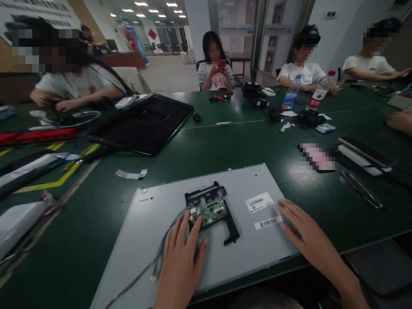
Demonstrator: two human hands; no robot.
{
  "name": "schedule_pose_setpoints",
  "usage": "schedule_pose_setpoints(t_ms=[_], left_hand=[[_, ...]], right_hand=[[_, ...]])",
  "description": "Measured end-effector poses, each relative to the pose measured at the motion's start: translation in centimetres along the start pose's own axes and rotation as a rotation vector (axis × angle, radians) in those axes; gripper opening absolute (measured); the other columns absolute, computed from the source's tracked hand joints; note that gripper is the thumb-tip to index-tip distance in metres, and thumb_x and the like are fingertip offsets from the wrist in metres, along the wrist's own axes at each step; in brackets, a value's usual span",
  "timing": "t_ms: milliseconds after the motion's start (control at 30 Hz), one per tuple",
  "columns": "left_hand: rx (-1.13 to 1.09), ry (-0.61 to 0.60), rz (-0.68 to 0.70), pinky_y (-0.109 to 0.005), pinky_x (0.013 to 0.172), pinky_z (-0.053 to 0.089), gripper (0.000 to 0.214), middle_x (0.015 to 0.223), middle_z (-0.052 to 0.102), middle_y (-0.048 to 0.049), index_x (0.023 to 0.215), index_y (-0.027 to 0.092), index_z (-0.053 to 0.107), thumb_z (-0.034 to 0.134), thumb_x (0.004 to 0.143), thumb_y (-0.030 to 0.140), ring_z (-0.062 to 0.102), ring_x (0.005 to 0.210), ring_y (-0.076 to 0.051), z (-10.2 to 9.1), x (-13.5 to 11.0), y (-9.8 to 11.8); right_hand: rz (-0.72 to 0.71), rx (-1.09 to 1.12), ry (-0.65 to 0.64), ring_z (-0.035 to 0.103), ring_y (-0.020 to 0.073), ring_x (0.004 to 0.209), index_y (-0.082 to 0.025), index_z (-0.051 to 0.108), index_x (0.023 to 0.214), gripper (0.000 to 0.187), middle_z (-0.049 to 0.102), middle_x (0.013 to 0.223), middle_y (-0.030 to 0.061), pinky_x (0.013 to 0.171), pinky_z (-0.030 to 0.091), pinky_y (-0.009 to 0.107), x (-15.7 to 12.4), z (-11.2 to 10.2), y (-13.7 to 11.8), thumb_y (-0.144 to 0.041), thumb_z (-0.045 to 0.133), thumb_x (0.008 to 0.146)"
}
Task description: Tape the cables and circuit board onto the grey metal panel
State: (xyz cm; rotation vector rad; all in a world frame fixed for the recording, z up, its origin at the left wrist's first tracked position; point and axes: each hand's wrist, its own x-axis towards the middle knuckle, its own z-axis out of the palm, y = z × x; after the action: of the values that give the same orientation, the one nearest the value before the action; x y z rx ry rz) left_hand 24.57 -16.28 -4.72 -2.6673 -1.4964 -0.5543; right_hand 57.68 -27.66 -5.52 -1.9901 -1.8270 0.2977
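A grey metal panel point(251, 240), the back of a screen, lies flat on the dark green table point(225, 146) in front of me. A green circuit board point(209, 210) in a black plastic frame sits at its middle, with thin cables point(161, 253) running off to the lower left. My left hand point(182, 262) lies flat on the panel, fingers stretched out, fingertips touching the board's near edge. My right hand point(305, 236) rests open on the panel's right edge, next to two white barcode labels point(259, 202).
A black monitor housing point(148, 124) lies at the far left. Water bottles point(291, 92), black gear and small parts sit at the far right. A phone-sized object point(317, 156) and flat strips point(363, 156) lie right. A white ribbon strip point(131, 174) lies left. Several people sit around the table.
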Motion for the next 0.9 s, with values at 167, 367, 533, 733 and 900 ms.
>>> schedule_pose_setpoints(t_ms=[167,367,533,733,900], left_hand=[[0.002,0.015,0.012,-0.055,0.109,0.038,0.052,0.152,0.040,-0.0114,0.144,0.025,0.043,0.047,0.093,0.033,0.035,0.140,-0.033,0.0,-0.2,0.2],[0.001,0.015,0.031,-0.056,0.106,0.040,0.055,0.153,0.037,-0.0122,0.147,0.025,0.039,0.047,0.093,0.032,0.035,0.140,-0.034,-0.2,-0.2,0.1],[0.008,0.004,0.041,-0.056,0.106,0.040,0.057,0.154,0.036,-0.0127,0.148,0.024,0.038,0.047,0.092,0.032,0.034,0.140,-0.034,-0.3,-0.3,-0.1],[0.006,0.019,0.025,-0.052,0.110,0.038,0.055,0.154,0.037,-0.0092,0.146,0.026,0.042,0.049,0.092,0.033,0.035,0.140,-0.032,-0.2,-0.6,-0.1],[0.023,-0.006,0.010,-0.051,0.111,0.038,0.054,0.156,0.034,-0.0074,0.145,0.027,0.043,0.050,0.092,0.033,0.033,0.142,-0.030,-0.5,-0.7,0.3]], right_hand=[[0.032,-0.017,0.039,0.038,0.0261,0.139,-0.030,0.042,0.145,0.047,0.039,0.153,0.0038,0.112,0.038,0.051,0.2,0.8,0.2,-0.036,0.043,0.098],[0.074,-0.031,0.035,0.039,0.0256,0.139,-0.029,0.041,0.145,0.048,0.039,0.153,0.0047,0.112,0.039,0.050,0.0,0.9,-0.2,-0.035,0.043,0.098],[0.094,-0.024,0.042,0.041,0.0260,0.138,-0.028,0.043,0.144,0.047,0.041,0.152,0.0050,0.111,0.040,0.050,0.1,0.8,-0.5,-0.036,0.044,0.097],[0.043,-0.041,0.041,0.040,0.0266,0.138,-0.031,0.038,0.146,0.050,0.040,0.153,0.0035,0.110,0.040,0.053,-0.2,1.2,0.3,-0.037,0.044,0.098],[-0.024,-0.067,0.045,0.039,0.0280,0.139,-0.032,0.034,0.148,0.051,0.038,0.154,0.0029,0.110,0.039,0.056,-0.5,1.5,1.2,-0.038,0.043,0.098]])
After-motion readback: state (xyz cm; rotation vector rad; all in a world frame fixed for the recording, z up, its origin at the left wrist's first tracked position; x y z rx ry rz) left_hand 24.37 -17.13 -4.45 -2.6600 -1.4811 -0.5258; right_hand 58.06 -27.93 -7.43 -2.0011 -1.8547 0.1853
